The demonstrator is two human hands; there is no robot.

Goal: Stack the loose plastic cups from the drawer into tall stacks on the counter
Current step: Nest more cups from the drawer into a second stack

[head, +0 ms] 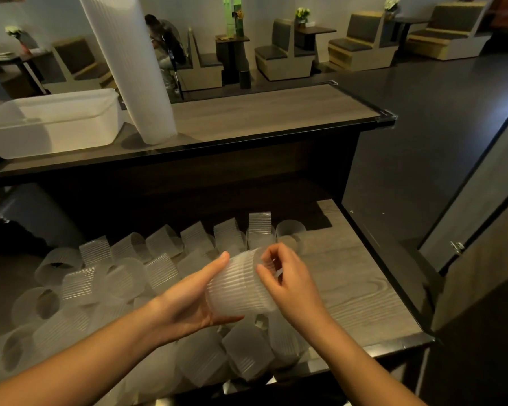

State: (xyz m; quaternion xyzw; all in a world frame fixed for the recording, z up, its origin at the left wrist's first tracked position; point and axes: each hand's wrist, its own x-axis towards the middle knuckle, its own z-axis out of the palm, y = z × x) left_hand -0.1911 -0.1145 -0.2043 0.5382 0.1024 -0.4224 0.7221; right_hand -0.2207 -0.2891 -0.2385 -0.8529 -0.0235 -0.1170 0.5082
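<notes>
Held cup stack: a short stack of ribbed, frosted plastic cups (238,285) lies on its side in the air between the two hands. How many cups are nested in it cannot be told.

Left hand: the left hand (185,300) comes in from the lower left, palm turned towards the cups. Its index finger (217,263) stretches straight along the upper side of the stack and the thumb (226,318) lies under the lower edge, so the stack sits gripped in the fork between them. The other fingers are hidden behind the plastic.

Right hand: the right hand (291,279) comes in from the lower right with its fingers curled inward, pinching the far end of the same stack.

Loose cups: dozens of matching cups (123,276) lie tumbled on their sides and upside down below both hands and out to the left of the left hand.

Drawer: the pulled-out wood-grain drawer (355,282) holds them; a bare stretch of it shows to the right of the right hand.

Tall stack: beyond the hands and up to the left, a very tall stack of cups (132,63) stands on the counter (261,112), leaning left and running out of the top of the view.

Plastic tub: a white translucent tub (50,121) sits just left of the tall stack's base.

Background: booth seats (285,54) and small tables line the far wall, with a seated person (165,39) behind the tall stack.
</notes>
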